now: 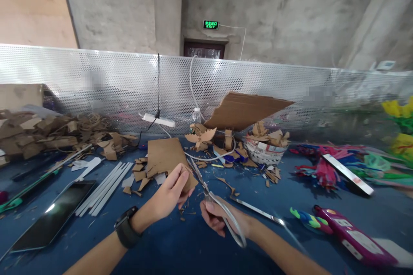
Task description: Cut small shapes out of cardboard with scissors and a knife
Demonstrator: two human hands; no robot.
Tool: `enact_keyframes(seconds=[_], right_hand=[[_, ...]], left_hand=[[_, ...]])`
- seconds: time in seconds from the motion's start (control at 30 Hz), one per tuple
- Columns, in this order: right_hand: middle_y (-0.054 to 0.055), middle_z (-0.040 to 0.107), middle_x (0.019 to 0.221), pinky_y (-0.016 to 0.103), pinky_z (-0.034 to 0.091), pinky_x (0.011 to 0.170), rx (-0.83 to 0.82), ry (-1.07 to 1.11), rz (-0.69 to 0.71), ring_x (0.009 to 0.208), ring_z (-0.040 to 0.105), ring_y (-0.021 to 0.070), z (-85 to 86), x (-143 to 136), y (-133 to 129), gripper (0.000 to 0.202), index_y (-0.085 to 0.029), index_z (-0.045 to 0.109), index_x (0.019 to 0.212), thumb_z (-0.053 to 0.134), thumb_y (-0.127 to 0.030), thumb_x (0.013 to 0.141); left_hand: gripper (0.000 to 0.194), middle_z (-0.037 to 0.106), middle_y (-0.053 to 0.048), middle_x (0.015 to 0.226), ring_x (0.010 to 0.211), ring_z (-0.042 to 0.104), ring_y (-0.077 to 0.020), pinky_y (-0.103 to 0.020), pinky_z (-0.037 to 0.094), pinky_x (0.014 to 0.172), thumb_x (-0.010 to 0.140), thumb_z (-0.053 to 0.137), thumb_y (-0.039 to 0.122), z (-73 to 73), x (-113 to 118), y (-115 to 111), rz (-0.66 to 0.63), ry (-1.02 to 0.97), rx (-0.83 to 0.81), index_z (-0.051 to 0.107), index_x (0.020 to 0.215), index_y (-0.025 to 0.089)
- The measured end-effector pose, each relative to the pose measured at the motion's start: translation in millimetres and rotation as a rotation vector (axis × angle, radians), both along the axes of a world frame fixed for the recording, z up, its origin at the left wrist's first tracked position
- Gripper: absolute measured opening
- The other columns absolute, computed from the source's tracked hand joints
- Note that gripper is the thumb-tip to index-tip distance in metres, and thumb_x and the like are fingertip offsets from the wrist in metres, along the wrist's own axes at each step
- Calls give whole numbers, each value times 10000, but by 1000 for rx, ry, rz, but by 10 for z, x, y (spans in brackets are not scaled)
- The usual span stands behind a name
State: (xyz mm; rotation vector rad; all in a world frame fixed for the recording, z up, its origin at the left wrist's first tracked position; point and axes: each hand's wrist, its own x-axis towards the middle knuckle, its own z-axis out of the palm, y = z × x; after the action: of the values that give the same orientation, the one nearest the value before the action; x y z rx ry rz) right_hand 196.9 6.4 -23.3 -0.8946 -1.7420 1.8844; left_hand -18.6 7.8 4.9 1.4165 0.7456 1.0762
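Observation:
My left hand [174, 187], with a dark watch [127, 225] on its wrist, pinches a small piece of brown cardboard [190, 180]. Scissors with pale handles [230, 219] are gripped in my right hand [219, 217]. Their blades [200, 174] point away from me, just right of the cardboard piece; whether they touch it I cannot tell. A larger cardboard sheet [166, 154] lies behind my left hand, with scraps at its left side.
Paper strips [105, 189] and a phone [54, 217] lie on the left. Behind stand a woven basket [266, 154] of scraps and a large cardboard sheet [247, 111]. A metal ruler-like strip [258, 210] and a purple device [353, 234] are at right.

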Motion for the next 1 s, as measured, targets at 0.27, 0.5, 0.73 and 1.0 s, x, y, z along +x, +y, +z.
enact_keyframes(seconds=[0.27,0.5,0.73,1.0], right_hand=[[-96,398,562,196,360,413,22,-77,8,451,297,53,86,-16,-52,730,-203,507,676,726,-898,634],[-97,386,548,185,285,403,99,-130,-51,454,333,63,63,12,-39,708,-200,533,736,701,-885,677],[-96,398,553,188,311,416,107,-147,-52,471,350,68,55,33,-35,719,-211,498,750,697,-897,672],[-104,396,519,184,315,418,139,-131,3,447,353,61,44,68,1,759,-208,480,736,697,-929,640]], left_hand=[[481,468,70,694,536,493,-99,-199,387,441,956,545,703,-27,-31,31,42,77,31,428,858,246],[456,546,56,663,460,431,-71,-189,448,419,1002,506,649,6,-18,54,56,95,184,457,846,223],[469,544,53,696,501,473,-79,-185,449,429,970,552,671,10,-17,26,67,61,136,472,875,219],[482,553,47,707,463,465,-51,-180,420,428,979,556,651,13,-27,53,79,90,164,510,847,189]])
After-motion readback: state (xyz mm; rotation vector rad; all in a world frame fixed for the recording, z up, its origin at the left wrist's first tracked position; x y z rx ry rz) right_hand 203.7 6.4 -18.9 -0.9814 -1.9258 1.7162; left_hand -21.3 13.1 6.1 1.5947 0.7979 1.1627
